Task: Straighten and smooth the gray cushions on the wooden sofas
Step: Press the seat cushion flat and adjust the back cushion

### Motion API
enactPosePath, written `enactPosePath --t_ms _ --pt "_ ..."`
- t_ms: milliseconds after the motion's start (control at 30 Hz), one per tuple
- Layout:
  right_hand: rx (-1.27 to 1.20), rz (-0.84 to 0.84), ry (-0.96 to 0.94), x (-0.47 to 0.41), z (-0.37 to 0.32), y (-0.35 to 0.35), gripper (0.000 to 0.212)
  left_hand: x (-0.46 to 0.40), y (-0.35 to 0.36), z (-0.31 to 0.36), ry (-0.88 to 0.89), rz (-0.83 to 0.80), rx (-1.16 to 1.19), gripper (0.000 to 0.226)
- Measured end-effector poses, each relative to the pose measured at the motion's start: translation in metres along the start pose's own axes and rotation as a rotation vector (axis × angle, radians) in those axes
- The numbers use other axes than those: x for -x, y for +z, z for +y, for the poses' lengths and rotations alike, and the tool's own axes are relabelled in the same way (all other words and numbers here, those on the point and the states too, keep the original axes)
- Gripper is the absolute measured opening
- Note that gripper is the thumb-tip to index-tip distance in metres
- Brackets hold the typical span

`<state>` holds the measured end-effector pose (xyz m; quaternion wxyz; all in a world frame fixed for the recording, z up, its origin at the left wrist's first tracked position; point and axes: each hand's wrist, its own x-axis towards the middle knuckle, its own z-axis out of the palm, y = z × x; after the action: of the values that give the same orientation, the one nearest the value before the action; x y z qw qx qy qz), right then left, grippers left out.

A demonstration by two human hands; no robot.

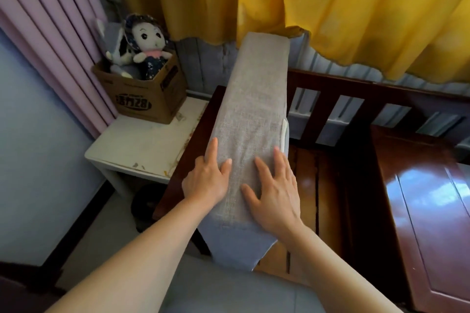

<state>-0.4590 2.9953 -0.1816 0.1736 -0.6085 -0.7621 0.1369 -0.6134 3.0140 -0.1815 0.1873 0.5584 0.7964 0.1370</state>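
From the head camera we look down on a long gray cushion (250, 134) standing on its edge over the left arm of the wooden sofa (361, 99), its narrow top face running away from us toward the yellow curtain (330, 2). Our left hand (207, 180) lies flat against the cushion's left edge, forefinger stretched forward along the fabric and thumb resting on the top face; the fingers are straight and spread, pressing rather than gripping. Our right hand (276, 190) lies palm down on the top face just beside the left, fingers fanned apart and straight, the outer ones reaching the cushion's right edge near a white seam. Both forearms come up from the bottom of the frame, bare to where the picture cuts them off.

The cushion hides the rest of our left fingers. Its near end drops out of sight behind a second gray surface (229, 292) at the bottom edge, which is cut off, so we cannot tell what it is. The sofa's seat slats are in deep shadow. To the left, a white side table (142, 145) carries a cardboard box (145, 94) holding a plush doll (148, 40) and another soft toy (114, 40), partly hidden. A glossy wooden panel (427, 198) runs off the right edge.
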Motion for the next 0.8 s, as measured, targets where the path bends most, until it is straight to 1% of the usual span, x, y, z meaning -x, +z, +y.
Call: enactPosePath --t_ms 67,133,233,333,433,600,700,800 --pt "-0.183 -0.101 0.187 -0.027 0.006 -0.008 0.077 -0.011 -0.001 0.006 -0.009 -0.013 0.011 0.063" --pt "-0.369 -0.129 0.322 -0.050 0.013 -0.010 0.088 -0.024 0.001 0.009 -0.017 -0.018 0.030 0.065" --pt "-0.485 -0.122 0.386 -0.071 0.017 -0.009 0.100 -0.047 0.001 0.010 -0.026 -0.035 0.084 0.071" --pt "-0.514 -0.088 0.406 -0.079 0.016 -0.006 0.103 -0.067 -0.001 0.015 -0.025 -0.060 0.121 0.081" --pt "-0.501 -0.052 0.408 -0.071 0.014 -0.002 0.104 -0.068 0.000 0.019 -0.017 -0.051 0.092 0.087" --pt "-0.481 0.033 0.446 -0.046 0.007 0.003 0.110 -0.044 0.000 0.014 0.013 -0.006 0.082 0.090" --pt "-0.471 0.067 0.521 -0.031 0.000 0.010 0.115 -0.033 -0.001 0.005 0.032 0.008 0.107 0.089" --pt "-0.459 0.121 0.579 -0.010 -0.008 0.015 0.109 -0.016 -0.002 -0.003 0.068 0.006 0.118 0.087"
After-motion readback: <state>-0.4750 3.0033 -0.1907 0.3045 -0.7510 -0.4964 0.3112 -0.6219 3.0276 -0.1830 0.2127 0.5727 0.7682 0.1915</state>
